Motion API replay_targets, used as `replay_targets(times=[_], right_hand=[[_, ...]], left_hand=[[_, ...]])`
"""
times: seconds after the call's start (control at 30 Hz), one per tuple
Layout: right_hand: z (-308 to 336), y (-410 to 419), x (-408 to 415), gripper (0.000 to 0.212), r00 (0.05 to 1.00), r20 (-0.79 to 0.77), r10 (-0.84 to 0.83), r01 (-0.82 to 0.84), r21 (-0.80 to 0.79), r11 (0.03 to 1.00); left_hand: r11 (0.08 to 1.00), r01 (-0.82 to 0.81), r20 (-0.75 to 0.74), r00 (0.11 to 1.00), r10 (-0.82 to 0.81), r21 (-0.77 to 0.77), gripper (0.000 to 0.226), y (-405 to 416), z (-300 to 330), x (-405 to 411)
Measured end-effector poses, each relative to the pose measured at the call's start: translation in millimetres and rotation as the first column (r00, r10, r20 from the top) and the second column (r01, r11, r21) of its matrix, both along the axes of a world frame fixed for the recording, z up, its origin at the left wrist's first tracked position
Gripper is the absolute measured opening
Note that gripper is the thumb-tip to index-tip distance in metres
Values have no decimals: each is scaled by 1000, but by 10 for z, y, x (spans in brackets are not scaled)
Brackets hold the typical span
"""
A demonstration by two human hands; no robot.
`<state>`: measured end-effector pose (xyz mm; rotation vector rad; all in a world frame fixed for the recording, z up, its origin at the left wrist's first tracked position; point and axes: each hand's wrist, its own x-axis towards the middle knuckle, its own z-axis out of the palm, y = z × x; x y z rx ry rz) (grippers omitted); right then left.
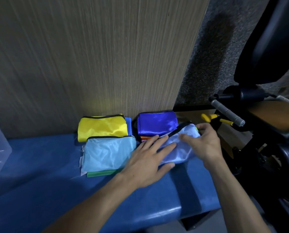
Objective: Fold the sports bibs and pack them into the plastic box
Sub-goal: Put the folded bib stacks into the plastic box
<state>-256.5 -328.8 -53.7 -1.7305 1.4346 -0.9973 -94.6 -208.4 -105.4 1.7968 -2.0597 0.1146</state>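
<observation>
**Site: gym or fitness room**

I am at a blue padded bench (39, 165) against a wood-grain panel (90, 56). To my right stands black exercise equipment (266, 47) with yellow-tipped adjusters (207, 117) and a grey grip (227, 113), on speckled carpet (216, 56).

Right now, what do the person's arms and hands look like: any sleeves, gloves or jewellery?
Both forearms are bare up to the frame's edge; no sleeve shows. The left hand and right hand wear no gloves, and no rings, watch or wristband are visible.

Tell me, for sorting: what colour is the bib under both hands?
Pale lilac bib with black trim, head view.
</observation>
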Motion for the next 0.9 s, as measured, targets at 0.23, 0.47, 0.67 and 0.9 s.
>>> replay_targets(times=[0.23,0.47,0.67,0.9], right_hand=[[657,55,106,48,952,141,272,-250,-159,955],[134,-538,727,53,910,402,99,-166,137,976],[-258,-794,782,78,997,78,-20,8,154,988],[-280,-918,717,108,978,104,178,-206,458,865]], left_hand=[[891,-135,-304,953,-4,-433,46,-4,325,86],[960,-203,70,973,220,-190,57,-226,385,489],[970,-219,255,949,186,107,69,-484,444,585],[952,-240,170,963,209,190,76,-539,370,554]])
